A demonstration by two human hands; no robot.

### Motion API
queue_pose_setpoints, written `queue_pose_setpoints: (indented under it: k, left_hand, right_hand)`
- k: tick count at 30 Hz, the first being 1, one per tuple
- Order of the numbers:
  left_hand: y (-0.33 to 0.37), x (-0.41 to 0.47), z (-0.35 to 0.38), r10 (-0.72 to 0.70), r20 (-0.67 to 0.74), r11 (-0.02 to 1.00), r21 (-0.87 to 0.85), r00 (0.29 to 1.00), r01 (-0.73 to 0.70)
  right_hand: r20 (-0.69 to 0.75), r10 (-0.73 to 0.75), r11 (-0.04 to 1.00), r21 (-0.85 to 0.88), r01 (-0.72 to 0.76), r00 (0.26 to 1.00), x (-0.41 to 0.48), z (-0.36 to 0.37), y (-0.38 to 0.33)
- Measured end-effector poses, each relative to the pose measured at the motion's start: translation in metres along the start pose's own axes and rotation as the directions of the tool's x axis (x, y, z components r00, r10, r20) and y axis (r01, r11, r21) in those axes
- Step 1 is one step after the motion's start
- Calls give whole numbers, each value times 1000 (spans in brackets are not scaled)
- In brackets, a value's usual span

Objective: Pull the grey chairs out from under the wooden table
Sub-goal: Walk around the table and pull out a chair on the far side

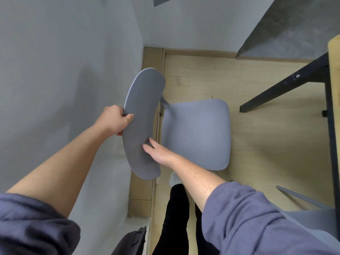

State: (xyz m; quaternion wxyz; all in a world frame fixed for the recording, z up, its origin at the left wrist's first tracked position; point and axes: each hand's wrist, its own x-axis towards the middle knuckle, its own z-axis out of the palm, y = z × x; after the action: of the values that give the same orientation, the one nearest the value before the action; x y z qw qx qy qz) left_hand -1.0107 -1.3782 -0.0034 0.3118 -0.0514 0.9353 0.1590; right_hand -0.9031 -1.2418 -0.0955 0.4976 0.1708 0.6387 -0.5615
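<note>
At frame centre, our left hand (112, 120) clamps the smooth grey plastic chair (196, 133), right hand (158, 151) loosely open against its backrest, seat already clear of the wooden surface (334, 57); another lower right.

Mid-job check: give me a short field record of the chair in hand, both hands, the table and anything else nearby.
chair in hand: grey chair, seat fully clear of the wooden table
backrest: close to the grey wall
left hand: gripping the backrest's outer edge
right hand: fingers on the backrest's inner face, grasp unclear
table leg: black, right of the seat
second chair: bottom right, partly in view
floor: light wood
</note>
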Motion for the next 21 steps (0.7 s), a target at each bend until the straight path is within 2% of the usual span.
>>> queue_pose_setpoints:
  k: [2,5,6,8,10,14,16,18,21]
  left_hand:
    - [2,2,6,48,-119,995,88,992,-38]
    - [10,-1,21,166,-199,962,249,966,-114]
    - [10,-4,23,226,-239,933,331,944,-140]
    - [21,-10,37,387,-223,815,537,895,-218]
    - [40,-19,57,491,-103,681,665,865,-307]
    - [95,-48,109,529,192,502,715,827,-487]
    - [124,-70,138,558,331,392,703,761,-593]
    - [152,-98,168,590,457,265,669,665,-695]
    - [185,-141,204,590,597,108,608,543,-786]
  right_hand:
    - [-39,7,999,-34,-9,999,-10,-10,13]
    - [-137,36,999,15,-34,990,-31,-30,39]
    - [-170,45,999,28,-41,984,-38,-37,45]
    - [-251,74,996,73,-58,965,-56,-51,67]
    - [-323,107,989,127,-69,940,-77,-63,92]
    - [-423,171,971,225,-79,890,-122,-77,137]
    - [-470,202,957,280,-71,859,-146,-81,159]
    - [-522,224,944,325,-51,823,-172,-84,182]
    - [-565,255,927,373,-32,785,-214,-83,211]
